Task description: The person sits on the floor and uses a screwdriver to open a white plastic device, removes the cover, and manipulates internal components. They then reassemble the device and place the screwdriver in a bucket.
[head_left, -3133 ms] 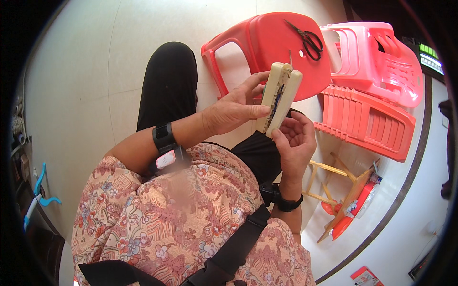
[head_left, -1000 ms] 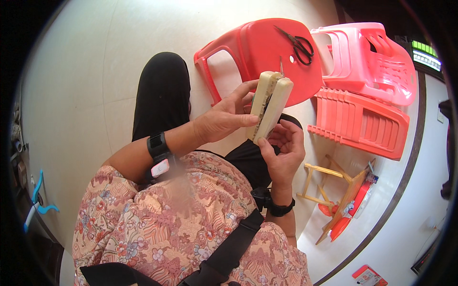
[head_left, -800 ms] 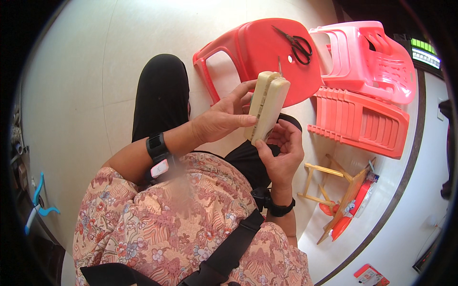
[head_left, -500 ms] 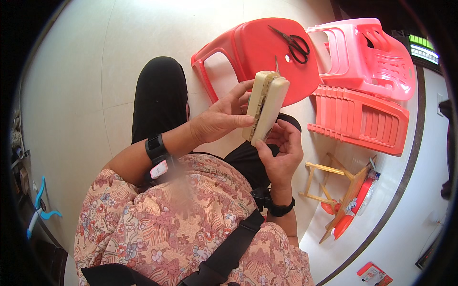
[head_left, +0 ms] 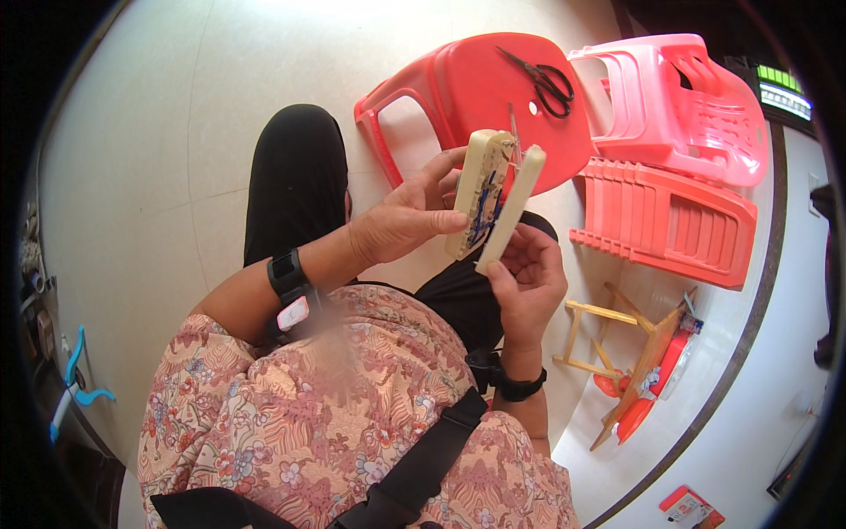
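Note:
A cream plastic case that looks like a power strip is parted lengthwise in front of me. My left hand [head_left: 397,222] is closed on the bottom half [head_left: 476,176], thumb along its near side, and metal contacts and blue wires show inside. My right hand [head_left: 533,286] pinches the lower end of the other half, a narrow cover [head_left: 516,207] seen nearly edge-on. A gap runs between the two halves, widest at the top; whether they touch lower down I cannot tell. Behind them, a thin-shafted tool [head_left: 514,128] on the red stool is partly hidden.
The red plastic stool [head_left: 458,88] stands just beyond my hands, with black-handled scissors [head_left: 542,81] on top. To the right are a pink plastic chair [head_left: 652,106], stacked red stools [head_left: 670,220] and a small wooden stool [head_left: 643,361] on its side. My knee [head_left: 295,176] is left of the case.
My right hand has moved slightly right with the cover, pulling it away from the other half. The gap has widened, and the blue wires inside now show.

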The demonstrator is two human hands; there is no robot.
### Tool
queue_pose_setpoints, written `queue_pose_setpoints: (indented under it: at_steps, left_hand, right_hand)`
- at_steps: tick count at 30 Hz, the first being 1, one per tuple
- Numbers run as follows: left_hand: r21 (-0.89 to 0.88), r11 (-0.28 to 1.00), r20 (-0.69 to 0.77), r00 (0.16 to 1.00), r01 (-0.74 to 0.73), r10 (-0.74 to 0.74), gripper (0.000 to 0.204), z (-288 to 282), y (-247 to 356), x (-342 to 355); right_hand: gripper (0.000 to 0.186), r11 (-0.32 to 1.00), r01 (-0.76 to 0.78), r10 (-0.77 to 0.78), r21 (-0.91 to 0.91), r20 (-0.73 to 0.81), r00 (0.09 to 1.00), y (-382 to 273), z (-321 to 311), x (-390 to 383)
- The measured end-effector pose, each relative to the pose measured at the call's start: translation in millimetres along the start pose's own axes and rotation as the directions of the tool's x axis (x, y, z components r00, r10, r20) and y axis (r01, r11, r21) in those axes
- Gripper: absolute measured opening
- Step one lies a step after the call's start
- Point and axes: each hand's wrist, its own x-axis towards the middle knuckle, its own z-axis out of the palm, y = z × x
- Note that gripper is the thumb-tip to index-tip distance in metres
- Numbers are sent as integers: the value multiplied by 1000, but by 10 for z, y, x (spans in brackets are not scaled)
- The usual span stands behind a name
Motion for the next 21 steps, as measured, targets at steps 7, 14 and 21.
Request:
queue_pose_setpoints:
  at_steps: [7, 14, 21]
  left_hand:
    - [-40, 999, 9, 1000, 5, -5, 87, -18, -1, 1]
    - [2, 1000, 3, 1000, -6, 6, 85, 22, -1, -4]
    - [36, 999, 21, 999, 32, -32, 95, 34, 26, -1]
  right_hand:
    - [50, 990, 18, -24, 137, 42, 999, -16, -112, 21]
    - [52, 995, 26, -29, 98, 37, 999, -2, -105, 17]
    - [52, 992, 40, -42, 116, 13, 999, 15, -115, 8]
